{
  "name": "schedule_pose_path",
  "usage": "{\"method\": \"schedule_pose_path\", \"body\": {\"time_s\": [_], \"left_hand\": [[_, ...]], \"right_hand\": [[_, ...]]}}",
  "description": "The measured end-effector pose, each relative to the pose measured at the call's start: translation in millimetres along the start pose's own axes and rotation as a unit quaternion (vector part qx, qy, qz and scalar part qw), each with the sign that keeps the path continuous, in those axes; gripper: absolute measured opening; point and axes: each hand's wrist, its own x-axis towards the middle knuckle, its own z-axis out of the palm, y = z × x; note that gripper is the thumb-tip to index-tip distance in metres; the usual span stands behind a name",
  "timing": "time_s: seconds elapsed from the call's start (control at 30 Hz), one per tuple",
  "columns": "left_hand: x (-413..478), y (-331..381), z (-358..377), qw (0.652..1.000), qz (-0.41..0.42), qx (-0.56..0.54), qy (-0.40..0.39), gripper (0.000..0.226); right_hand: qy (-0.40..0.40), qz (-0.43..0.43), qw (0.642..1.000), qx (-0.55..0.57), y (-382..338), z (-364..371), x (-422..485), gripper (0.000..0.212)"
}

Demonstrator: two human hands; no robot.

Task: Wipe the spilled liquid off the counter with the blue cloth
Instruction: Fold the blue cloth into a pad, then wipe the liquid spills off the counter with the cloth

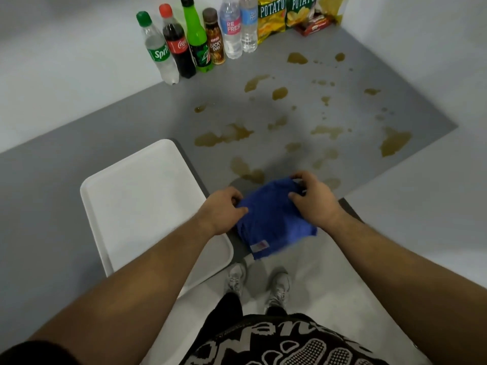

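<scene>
Both hands, left hand, right hand, gripping blue cloth

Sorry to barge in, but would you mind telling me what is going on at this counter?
A person is holding a folded blue cloth with both hands at the near edge of the grey counter: the left hand grips its left side and the right hand its far right corner. Brownish-yellow spilled liquid lies in many puddles across the counter beyond the cloth, apparently not yet wiped. A white plastic tray sits to the left, and a row of drink bottles stands at the back.
</scene>
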Motion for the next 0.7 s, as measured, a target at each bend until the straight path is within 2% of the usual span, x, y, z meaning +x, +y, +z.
{"method": "schedule_pose_path", "body": {"time_s": [0.1, 0.2, 0.3, 0.4, 0.5, 0.6, 0.7], "left_hand": [[4.8, -7.0, 5.9, 0.998, 0.014, 0.036, 0.047, 0.021], [1.8, -9.4, 7.4, 0.993, 0.044, 0.035, 0.103, 0.014], [-4.0, -15.1, 8.1, 0.98, 0.08, 0.104, 0.152, 0.016], [-8.1, -27.5, 5.5, 0.953, 0.149, 0.141, 0.223, 0.02], [-7.2, -47.0, -2.9, 0.939, 0.154, 0.145, 0.272, 0.02], [-4.8, -71.1, -11.0, 0.936, 0.134, 0.138, 0.294, 0.021], [-1.5, -89.9, -17.1, 0.94, 0.115, 0.13, 0.292, 0.036]], "right_hand": [[0.031, -0.033, 0.998, -0.039, -0.5, 8.2, 1.2, 0.049], [0.104, -0.087, 0.99, -0.025, -0.7, 13.3, -7.0, 0.044], [0.141, -0.106, 0.977, -0.123, 4.5, 19.5, -12.4, 0.039], [0.132, -0.162, 0.955, -0.209, 3.4, 32.5, -21.7, 0.035], [0.098, -0.219, 0.947, -0.212, -3.9, 61.0, -30.7, 0.034], [0.083, -0.145, 0.956, -0.242, -9.1, 88.6, -26.5, 0.06], [0.083, -0.065, 0.958, -0.265, -9.3, 107.9, -14.6, 0.084]]}}
